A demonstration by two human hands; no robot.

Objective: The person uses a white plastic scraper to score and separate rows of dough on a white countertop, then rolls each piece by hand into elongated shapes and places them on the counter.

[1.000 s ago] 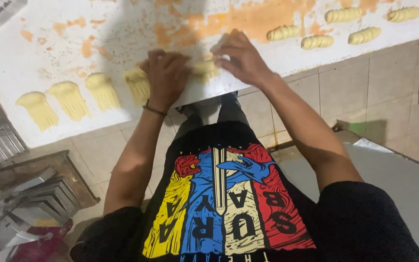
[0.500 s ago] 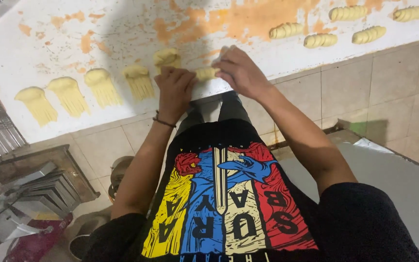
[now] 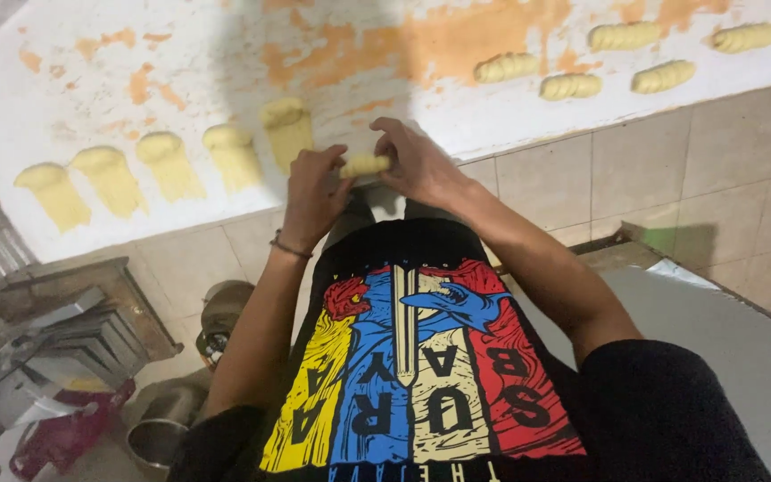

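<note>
Both my hands hold one small roll of pale yellow dough [image 3: 365,164] just off the front edge of the white work counter [image 3: 493,116]. My left hand [image 3: 311,190] pinches its left end, and a thin band sits on that wrist. My right hand [image 3: 417,161] grips the right end from above. On the counter to the left lie several flattened dough strips [image 3: 171,165], each with a rolled top. The nearest strip [image 3: 287,129] lies just above my left hand.
Several finished twisted dough rolls [image 3: 573,85] lie in rows at the counter's right. Orange stains mark the counter top. Below are tiled walls, stacked metal trays [image 3: 73,344] on a stand at left, a metal pot [image 3: 158,437] on the floor and a grey surface [image 3: 733,339] at right.
My hands stopped pressing on the counter and came together at its edge, lifting a rolled dough piece between them. One more strip is uncovered on the counter.
</note>
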